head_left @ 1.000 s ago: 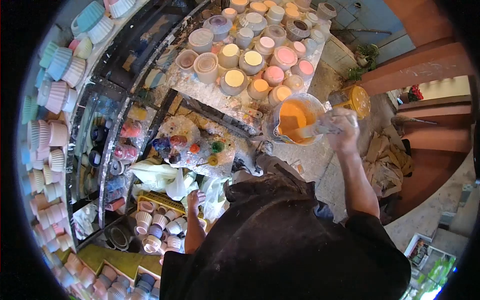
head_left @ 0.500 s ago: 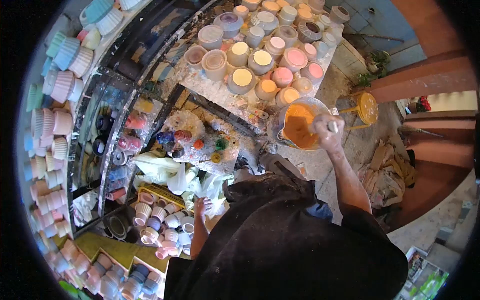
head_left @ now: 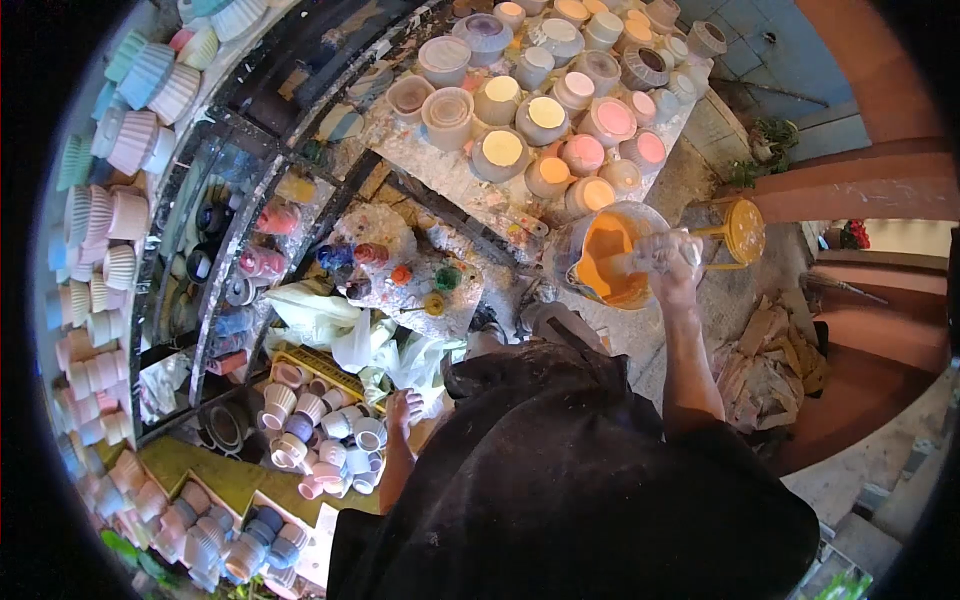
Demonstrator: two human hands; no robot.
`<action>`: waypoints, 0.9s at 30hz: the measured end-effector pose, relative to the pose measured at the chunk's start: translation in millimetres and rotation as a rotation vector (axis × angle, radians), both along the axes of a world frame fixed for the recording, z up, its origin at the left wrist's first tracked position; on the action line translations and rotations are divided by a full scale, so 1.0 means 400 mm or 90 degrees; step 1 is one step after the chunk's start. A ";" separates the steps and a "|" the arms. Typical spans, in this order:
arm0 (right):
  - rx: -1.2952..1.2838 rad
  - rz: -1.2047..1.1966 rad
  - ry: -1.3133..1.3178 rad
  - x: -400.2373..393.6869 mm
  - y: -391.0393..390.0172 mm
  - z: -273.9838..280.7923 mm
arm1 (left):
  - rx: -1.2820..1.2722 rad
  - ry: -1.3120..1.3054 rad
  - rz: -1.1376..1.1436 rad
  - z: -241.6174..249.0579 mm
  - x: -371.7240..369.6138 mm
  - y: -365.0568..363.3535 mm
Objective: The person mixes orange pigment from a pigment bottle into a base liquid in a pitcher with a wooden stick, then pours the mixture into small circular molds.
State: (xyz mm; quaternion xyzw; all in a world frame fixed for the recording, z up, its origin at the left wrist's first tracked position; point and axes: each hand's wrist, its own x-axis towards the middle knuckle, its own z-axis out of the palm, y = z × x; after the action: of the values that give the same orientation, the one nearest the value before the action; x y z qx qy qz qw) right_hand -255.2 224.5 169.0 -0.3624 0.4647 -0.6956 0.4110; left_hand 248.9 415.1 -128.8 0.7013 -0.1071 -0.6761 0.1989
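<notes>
My right hand (head_left: 677,265) is closed around a pale stick (head_left: 638,257), held over the mouth of a bucket (head_left: 560,250). Bright orange liquid (head_left: 608,245) shows inside the bucket, and its wall is smeared with paint. The stick's lower end is blurred and I cannot see how deep it reaches. My left hand (head_left: 403,408) hangs low at my side, fingers apart and holding nothing. It is nearest to a yellow crate (head_left: 318,370) and a pile of small pots (head_left: 330,430).
A paint-spattered table (head_left: 400,150) bears many pots filled with yellow, orange and pink. Several paint bottles (head_left: 371,255) stand on a low stand (head_left: 440,315). A yellow stool (head_left: 743,232) is beyond the bucket. Shelves (head_left: 190,380) of pots line the left; crumpled sacks (head_left: 765,365) lie right.
My right hand has shifted slightly right and down with the stick, and more bright orange liquid shows. The view has turned a little. My left hand stays at my side.
</notes>
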 end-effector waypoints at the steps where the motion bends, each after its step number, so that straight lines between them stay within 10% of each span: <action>1: -0.004 0.059 0.007 0.018 0.004 0.028 | 0.021 -0.009 -0.004 -0.006 -0.005 -0.008; 6: -0.063 0.191 -0.101 0.060 -0.009 0.056 | 0.023 0.002 -0.014 -0.001 -0.022 -0.036; 15: -0.174 -0.020 -0.058 -0.018 -0.072 0.157 | 0.002 0.010 -0.025 -0.057 0.032 -0.079; 19: -0.203 -0.237 0.753 0.046 -0.114 0.090 | -0.007 -0.026 -0.040 -0.017 0.021 -0.103; 27: 0.000 -0.165 0.574 0.080 -0.091 0.043 | -0.020 -0.022 -0.063 0.011 -0.004 -0.078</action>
State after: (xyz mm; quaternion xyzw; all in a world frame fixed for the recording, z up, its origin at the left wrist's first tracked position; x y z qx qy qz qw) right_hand -223.4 188.2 186.3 -0.5671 0.6386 -0.5142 0.0777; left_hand 247.4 383.9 -124.4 0.7038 -0.1556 -0.6709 0.1744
